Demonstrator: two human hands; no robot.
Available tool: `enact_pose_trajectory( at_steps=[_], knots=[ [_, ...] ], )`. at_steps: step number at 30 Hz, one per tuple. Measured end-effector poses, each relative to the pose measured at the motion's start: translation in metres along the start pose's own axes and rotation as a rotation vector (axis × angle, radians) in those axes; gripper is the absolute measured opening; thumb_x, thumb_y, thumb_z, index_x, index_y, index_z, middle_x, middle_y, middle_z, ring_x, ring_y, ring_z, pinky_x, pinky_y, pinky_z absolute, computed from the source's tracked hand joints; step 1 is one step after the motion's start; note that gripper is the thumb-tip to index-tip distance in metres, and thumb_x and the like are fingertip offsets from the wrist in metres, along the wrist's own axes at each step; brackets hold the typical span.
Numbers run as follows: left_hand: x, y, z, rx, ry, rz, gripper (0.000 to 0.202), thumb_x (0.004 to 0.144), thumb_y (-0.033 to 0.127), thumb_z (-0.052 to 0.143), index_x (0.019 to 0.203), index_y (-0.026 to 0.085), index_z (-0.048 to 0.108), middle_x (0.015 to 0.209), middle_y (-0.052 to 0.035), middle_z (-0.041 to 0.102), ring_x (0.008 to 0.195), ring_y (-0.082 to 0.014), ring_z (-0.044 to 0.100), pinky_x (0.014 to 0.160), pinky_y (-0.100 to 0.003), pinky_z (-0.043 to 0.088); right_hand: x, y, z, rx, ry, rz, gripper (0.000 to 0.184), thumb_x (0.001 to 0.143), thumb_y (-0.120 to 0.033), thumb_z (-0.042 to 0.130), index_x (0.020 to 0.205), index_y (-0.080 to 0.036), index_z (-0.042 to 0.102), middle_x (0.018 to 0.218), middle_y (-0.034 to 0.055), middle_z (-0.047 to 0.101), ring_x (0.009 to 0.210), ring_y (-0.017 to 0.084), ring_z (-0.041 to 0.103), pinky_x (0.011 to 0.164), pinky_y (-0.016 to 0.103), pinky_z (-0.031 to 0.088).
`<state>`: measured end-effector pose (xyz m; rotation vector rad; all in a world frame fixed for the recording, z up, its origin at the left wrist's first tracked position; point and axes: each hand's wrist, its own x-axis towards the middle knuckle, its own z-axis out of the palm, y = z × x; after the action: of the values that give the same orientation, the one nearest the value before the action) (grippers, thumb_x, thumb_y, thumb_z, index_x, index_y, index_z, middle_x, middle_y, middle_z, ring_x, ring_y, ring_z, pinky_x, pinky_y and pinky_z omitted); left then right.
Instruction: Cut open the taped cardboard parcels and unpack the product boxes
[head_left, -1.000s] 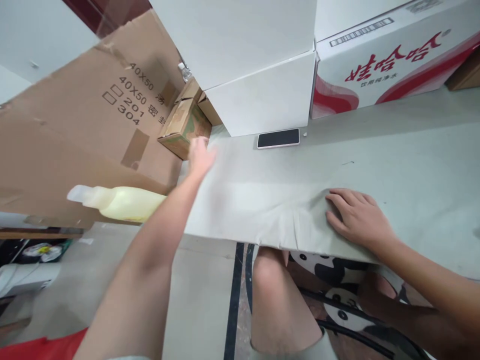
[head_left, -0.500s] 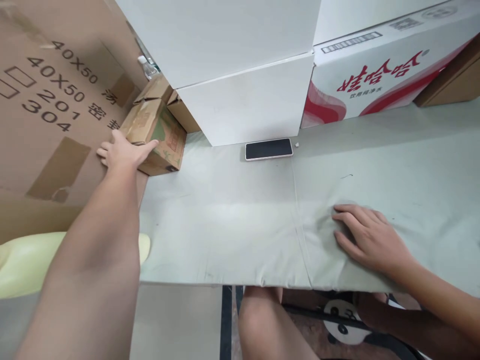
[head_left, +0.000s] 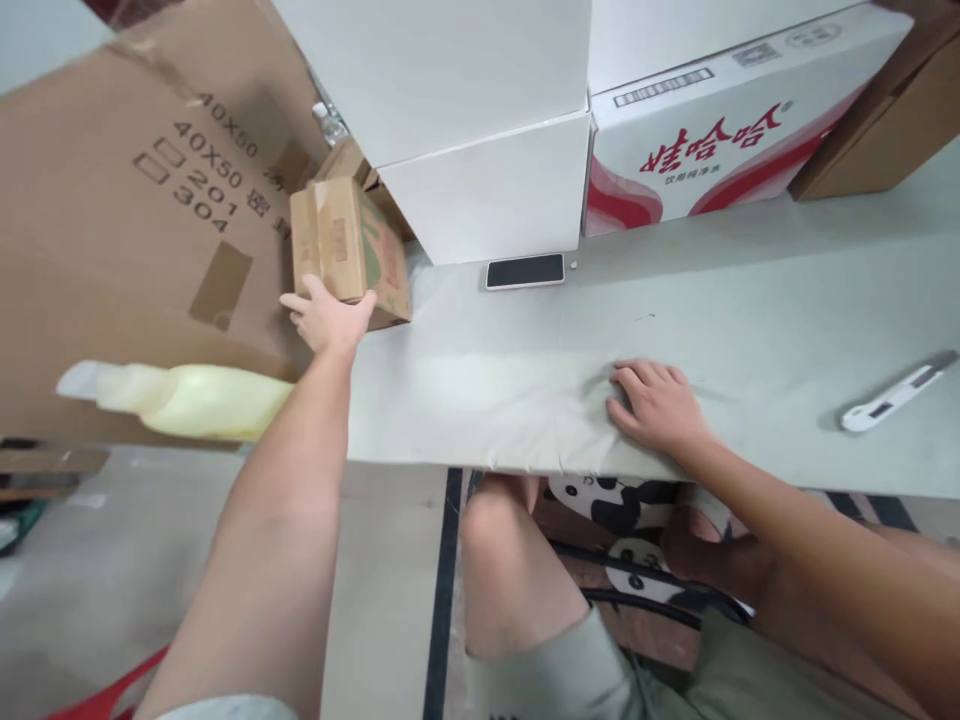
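Note:
My left hand reaches to a small brown cardboard box with green print. The thumb presses at its near right edge and the fingers spread along its left side; the box tilts a little. Behind it another brown box partly shows. My right hand lies palm down on the cloth-covered table, fingers loosely bent and slightly apart, holding nothing.
A large printed carton stands at the left, with a pale yellow bottle lying before it. White boxes, a red-and-white carton and a phone are at the back. A white utility knife lies right.
The small box has tipped towards me under my left hand, its top now facing me more. My view has drawn back, bringing in the knife and more floor. My right hand stays on the table.

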<state>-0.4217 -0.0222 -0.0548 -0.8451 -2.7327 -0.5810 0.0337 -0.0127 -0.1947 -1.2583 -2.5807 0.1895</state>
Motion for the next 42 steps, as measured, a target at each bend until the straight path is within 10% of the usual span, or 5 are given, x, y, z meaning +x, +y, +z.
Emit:
enact_pose_trajectory(
  at_steps=[8,17,26,33,42],
  knots=[
    [-0.14,-0.006,-0.044,-0.003,-0.027,0.145,0.07,0.072,0.039,0.079,0.129,0.017,0.046,0.139,-0.0209,0.042,0.133,-0.0438,0.055,0.117,-0.058,0.044,0.002,0.002,-0.012,0.084,-0.053,-0.009,0.034,0.095,-0.038,0.044,0.112,-0.017,0.065,0.126,0.0188,0.066,0.115,0.035,0.055,0.099,0.049,0.038],
    [-0.237,0.01,-0.073,-0.048,-0.234,0.574,0.07,0.063,0.039,0.08,0.122,0.019,0.047,0.139,-0.021,0.044,0.14,-0.0443,0.05,0.113,-0.056,0.048,-0.02,0.019,-0.031,0.322,0.076,0.076,0.033,0.094,-0.03,0.042,0.112,-0.017,0.066,0.119,0.0177,0.067,0.109,0.03,0.06,0.093,0.042,0.044],
    [-0.271,0.091,-0.019,-0.321,-0.201,0.905,0.082,0.059,0.047,0.082,0.124,0.021,0.039,0.143,-0.0236,0.04,0.146,-0.0419,0.041,0.12,-0.058,0.039,-0.042,0.11,-0.125,0.38,-0.024,0.74,0.035,0.091,-0.043,0.051,0.114,-0.023,0.069,0.086,0.0116,0.069,0.082,0.03,0.062,0.076,0.044,0.048],
    [-0.286,0.142,0.016,-0.513,-0.165,1.028,0.091,0.06,0.068,0.077,0.129,0.024,0.036,0.148,-0.0219,0.038,0.146,-0.0421,0.04,0.117,-0.06,0.042,-0.076,0.194,-0.098,0.176,-0.069,0.892,0.042,0.079,-0.043,0.06,0.108,-0.017,0.074,0.091,0.0186,0.07,0.082,0.032,0.062,0.074,0.052,0.053],
    [-0.286,0.121,0.0,-0.698,-0.312,1.09,0.083,0.056,0.067,0.076,0.123,0.032,0.044,0.145,-0.0134,0.046,0.144,-0.0395,0.047,0.117,-0.063,0.043,-0.05,0.188,-0.082,0.342,0.1,0.821,0.021,0.072,-0.027,0.061,0.092,-0.021,0.062,0.081,0.0098,0.065,0.074,0.022,0.056,0.071,0.038,0.047]
  ],
)
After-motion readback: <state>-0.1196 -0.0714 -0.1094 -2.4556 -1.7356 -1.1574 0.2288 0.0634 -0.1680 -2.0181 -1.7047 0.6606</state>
